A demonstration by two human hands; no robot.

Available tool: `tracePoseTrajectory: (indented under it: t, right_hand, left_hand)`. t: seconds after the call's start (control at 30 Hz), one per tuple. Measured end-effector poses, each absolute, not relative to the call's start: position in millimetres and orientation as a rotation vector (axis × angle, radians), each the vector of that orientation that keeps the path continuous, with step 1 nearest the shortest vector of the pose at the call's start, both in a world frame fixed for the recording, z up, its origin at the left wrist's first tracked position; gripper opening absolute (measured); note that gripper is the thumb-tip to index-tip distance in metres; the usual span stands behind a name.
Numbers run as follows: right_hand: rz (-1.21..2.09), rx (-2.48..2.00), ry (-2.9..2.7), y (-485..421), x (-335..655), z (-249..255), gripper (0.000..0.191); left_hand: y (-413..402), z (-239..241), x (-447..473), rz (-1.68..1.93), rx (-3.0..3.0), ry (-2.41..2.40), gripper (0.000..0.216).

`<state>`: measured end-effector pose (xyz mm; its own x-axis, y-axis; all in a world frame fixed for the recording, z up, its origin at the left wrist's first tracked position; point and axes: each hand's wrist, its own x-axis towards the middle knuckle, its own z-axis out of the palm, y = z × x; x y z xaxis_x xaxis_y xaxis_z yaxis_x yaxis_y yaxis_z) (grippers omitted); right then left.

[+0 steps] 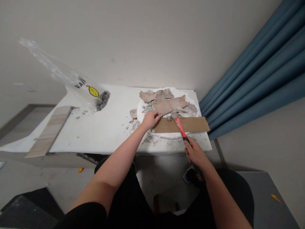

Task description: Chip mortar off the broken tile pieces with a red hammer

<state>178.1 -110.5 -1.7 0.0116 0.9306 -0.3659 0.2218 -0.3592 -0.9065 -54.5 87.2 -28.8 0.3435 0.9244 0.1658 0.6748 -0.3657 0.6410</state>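
Note:
My right hand (195, 152) is wrapped round the black grip of a hammer (180, 126) with an orange-red shaft. The hammer's dusty grey head lies at the far edge of a flat brown cardboard strip (164, 125). My left hand (151, 120) is closed at the strip's left end, its fingertips pinching the near edge of a torn, rough brown sheet (166, 106). This sheet lies among grey crumbled rubble (190, 109) on a white round base (140, 106). Bits of green show beneath the torn pieces.
The white-covered table (102, 133) carries scattered grey crumbs and thin sticks near its front edge. A clear plastic bag (83, 92) with a lemon print and dark contents stands at left, beside a wood-patterned plank (51, 130). Blue curtains (257, 63) hang close on the right.

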Motion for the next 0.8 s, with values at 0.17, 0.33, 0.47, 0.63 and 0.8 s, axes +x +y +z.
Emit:
tracePoseTrajectory:
  t: [0.17,0.33,0.47,0.63,0.8]
  right_hand:
    - [1.383,-1.639,-1.205,-110.2,178.3,-3.2,0.031]
    - [1.388,-1.645,-1.198,-110.4,177.6,-2.9,0.032]
    - [1.394,-1.635,-1.191,-110.7,177.7,-2.0,0.031]
    - [1.392,-1.648,-1.205,-110.3,179.1,-3.9,0.035]
    - [1.3,-1.688,-1.29,-110.0,179.2,-3.5,0.041]
  left_hand:
    - [87.0,-30.1,-54.9,0.705,2.186,1.402,0.027]
    - [85.7,-29.4,-54.1,0.694,2.215,1.438,0.027]
    - [84.7,-27.7,-53.3,0.682,2.221,1.458,0.027]
    - [84.5,-26.8,-53.5,0.676,2.246,1.452,0.027]
    - [82.7,-31.0,-52.0,0.666,2.317,1.453,0.027]
